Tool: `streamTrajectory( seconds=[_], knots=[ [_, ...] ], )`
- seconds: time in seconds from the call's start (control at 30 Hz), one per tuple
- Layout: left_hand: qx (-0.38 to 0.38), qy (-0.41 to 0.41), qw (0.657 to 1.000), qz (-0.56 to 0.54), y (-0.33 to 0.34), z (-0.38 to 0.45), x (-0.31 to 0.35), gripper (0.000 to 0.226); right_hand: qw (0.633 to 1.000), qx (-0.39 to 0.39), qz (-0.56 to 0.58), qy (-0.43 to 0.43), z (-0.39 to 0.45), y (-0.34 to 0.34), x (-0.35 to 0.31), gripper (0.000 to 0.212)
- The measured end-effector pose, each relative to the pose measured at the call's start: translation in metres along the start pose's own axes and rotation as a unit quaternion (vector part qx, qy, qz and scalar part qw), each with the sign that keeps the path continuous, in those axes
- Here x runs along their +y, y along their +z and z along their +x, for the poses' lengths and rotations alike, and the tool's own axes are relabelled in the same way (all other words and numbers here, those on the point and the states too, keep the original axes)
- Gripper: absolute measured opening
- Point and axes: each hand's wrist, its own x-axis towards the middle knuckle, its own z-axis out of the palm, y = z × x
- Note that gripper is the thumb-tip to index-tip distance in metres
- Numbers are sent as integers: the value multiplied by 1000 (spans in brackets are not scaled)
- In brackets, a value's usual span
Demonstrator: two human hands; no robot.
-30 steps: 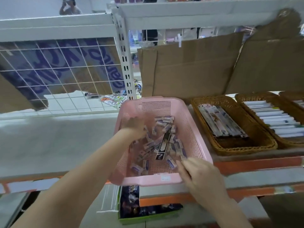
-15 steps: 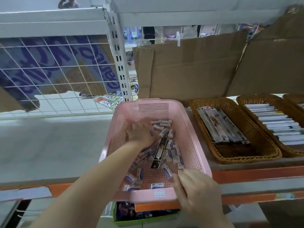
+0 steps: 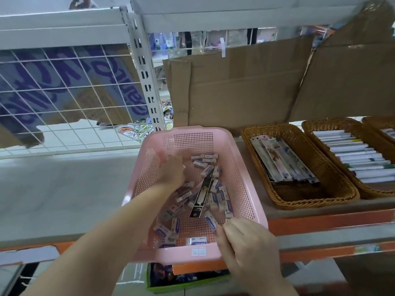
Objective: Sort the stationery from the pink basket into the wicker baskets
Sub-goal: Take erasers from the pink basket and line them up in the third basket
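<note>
nearest, the right hand (image 3: 249, 245) grips the near right corner of the pink basket (image 3: 239, 178), fingers curled over its rim. just beyond it, between the two hands, lies the black pen pack (image 3: 201, 196), long axis running near to far, its near end closest to the right hand. farther in, the left hand (image 3: 171, 170) is down among the small erasers (image 3: 210, 163), blurred; i cannot tell its grasp. right of both hands sits the nearest wicker basket (image 3: 316, 190).

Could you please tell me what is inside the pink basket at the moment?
The pink basket holds many small boxed erasers and one long dark packet. The left hand and right hand reach in; whatever lies beneath them is hidden.
</note>
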Motion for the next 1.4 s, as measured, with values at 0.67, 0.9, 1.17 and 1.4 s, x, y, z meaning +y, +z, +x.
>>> streamTrajectory(
  seconds=[0.67, 0.9, 1.17, 1.4],
  knots=[
    [-170, 138, 970, 103, -19, -15, -15, 54, 1000, -12, 21, 9, 4, -3, -6, 59],
    [-199, 122, 956, 179, -13, -24, -9, 80, 999, -35, 26, 8, 1, -1, -3, 41],
    [-150, 119, 960, 204, -4, -26, -2, 61, 999, -42, 31, 7, 1, -2, -2, 48],
    [-68, 97, 977, 179, 8, -31, -3, 44, 999, -31, 40, 6, 4, -4, -4, 61]
  ],
)
